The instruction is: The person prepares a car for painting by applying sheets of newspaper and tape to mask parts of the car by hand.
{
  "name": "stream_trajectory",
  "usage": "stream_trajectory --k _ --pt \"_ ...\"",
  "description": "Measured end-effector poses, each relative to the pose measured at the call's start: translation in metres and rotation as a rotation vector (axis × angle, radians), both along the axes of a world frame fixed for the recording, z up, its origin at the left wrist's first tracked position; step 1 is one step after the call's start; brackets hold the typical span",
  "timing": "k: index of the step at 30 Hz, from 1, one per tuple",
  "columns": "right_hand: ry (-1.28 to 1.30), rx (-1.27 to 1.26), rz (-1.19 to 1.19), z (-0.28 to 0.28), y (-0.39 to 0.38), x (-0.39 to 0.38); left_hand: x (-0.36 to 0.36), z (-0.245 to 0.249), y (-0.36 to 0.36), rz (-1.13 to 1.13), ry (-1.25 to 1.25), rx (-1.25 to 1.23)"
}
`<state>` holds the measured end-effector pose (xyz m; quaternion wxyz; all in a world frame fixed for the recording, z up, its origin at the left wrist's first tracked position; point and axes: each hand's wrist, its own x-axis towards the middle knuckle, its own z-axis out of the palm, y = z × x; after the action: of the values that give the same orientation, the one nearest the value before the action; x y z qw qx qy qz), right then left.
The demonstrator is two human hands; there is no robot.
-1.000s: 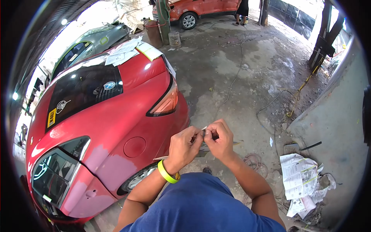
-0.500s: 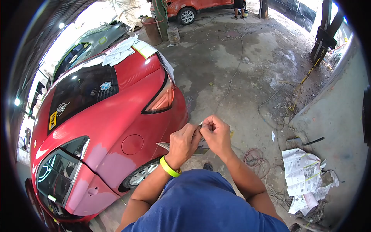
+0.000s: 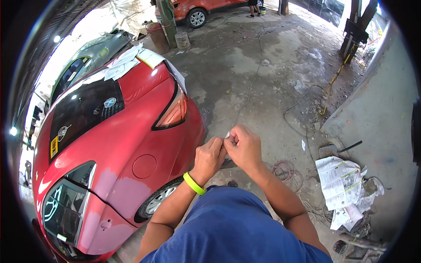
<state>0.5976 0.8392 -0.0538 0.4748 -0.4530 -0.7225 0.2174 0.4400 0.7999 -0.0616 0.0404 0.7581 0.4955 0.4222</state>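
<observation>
My left hand (image 3: 209, 157) and my right hand (image 3: 243, 148) meet in front of my chest, fingertips touching. Both are closed in a pinch around a small whitish piece (image 3: 227, 135), whose tip pokes out between them. Its kind is too small to make out, and most of it is hidden by my fingers. A yellow-green band (image 3: 193, 184) circles my left wrist. Just left of my hands stands a red car (image 3: 144, 127), with dull pinkish patches (image 3: 127, 195) on its rear side and door.
Papers (image 3: 125, 63) lie on the car's rear. Crumpled newspaper (image 3: 342, 186) sits at right, near a dark-handled tool (image 3: 335, 149). A coiled hose (image 3: 287, 171) and a cable (image 3: 251, 87) run over the concrete floor. Another person (image 3: 253, 8) stands far back beside an orange car (image 3: 206, 8).
My view has shifted slightly, so the car and floor appear further left. A pale, flat edge beside my left hand no longer shows. My fingers are still pinched together.
</observation>
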Motion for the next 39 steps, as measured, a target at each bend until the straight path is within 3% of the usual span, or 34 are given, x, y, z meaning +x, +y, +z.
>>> stream_trajectory --k 2,5,12,15,18,21,25,32,35,39 --pt "-0.058 0.061 0.079 0.010 0.002 0.010 0.003 -0.004 -0.003 0.009 -0.079 -0.009" --pt "0.171 -0.073 0.224 0.021 -0.001 0.027 0.009 0.004 -0.010 -0.020 -0.327 -0.055" --pt "0.475 -0.146 0.300 0.032 -0.022 0.034 0.002 0.035 -0.021 -0.300 -0.405 -0.160" --pt "0.517 -0.118 0.327 0.044 -0.025 0.041 0.007 0.054 -0.014 -0.444 -1.073 -0.573" --pt "0.435 -0.086 0.339 0.060 -0.027 0.054 -0.010 0.085 0.013 -0.707 -0.706 -0.645" --pt "0.344 -0.073 0.301 0.061 -0.027 0.066 -0.007 0.094 0.031 -0.832 -0.591 -0.631" --pt "0.265 -0.093 0.215 0.066 -0.038 0.073 -0.011 0.087 0.062 -0.952 -0.497 -0.834" --pt "-0.176 0.046 0.046 0.098 -0.051 0.084 0.005 0.104 0.078 -0.987 -0.229 -0.824" --pt "-0.139 0.031 -0.053 0.093 -0.049 0.093 0.017 0.117 0.076 -0.936 -0.161 -0.724" --pt "-0.136 0.097 -0.046 0.088 -0.043 0.110 0.037 0.115 0.085 -0.964 -0.245 -0.840"
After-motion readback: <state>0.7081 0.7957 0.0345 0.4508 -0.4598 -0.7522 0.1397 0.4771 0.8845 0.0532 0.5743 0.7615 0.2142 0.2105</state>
